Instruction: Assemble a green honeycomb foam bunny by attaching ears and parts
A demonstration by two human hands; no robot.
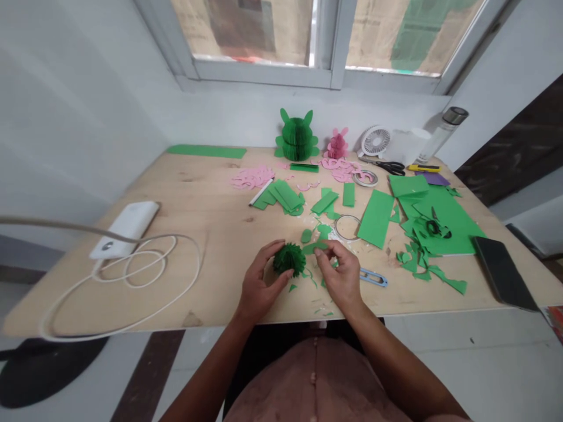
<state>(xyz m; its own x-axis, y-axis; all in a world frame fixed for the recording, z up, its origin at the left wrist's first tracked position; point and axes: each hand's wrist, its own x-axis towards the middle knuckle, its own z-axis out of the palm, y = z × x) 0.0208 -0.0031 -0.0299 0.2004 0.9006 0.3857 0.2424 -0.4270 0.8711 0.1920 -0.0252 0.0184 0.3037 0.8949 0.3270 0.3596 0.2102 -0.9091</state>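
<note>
My left hand (263, 280) curls around a dark green pleated paper ball (289, 260), thumb in front and fingers behind it, close to the table's front edge. Between the thumb and fingers of my right hand (341, 271) is a small flat green paper piece (314, 247), its left end close to the ball's right side. Whether the two touch, I cannot tell. Just beyond lies a small green paper oval (306, 235). Thin green offcuts (311, 276) are scattered on the table between my hands.
A blue cutter (373, 278) and a tape roll (347, 227) lie right of my hands. Farther right are green sheets (457, 220), scraps and a black phone (504, 272). Paper animals (297, 139) stand at the back. A white cable (197, 264) loops across the left side.
</note>
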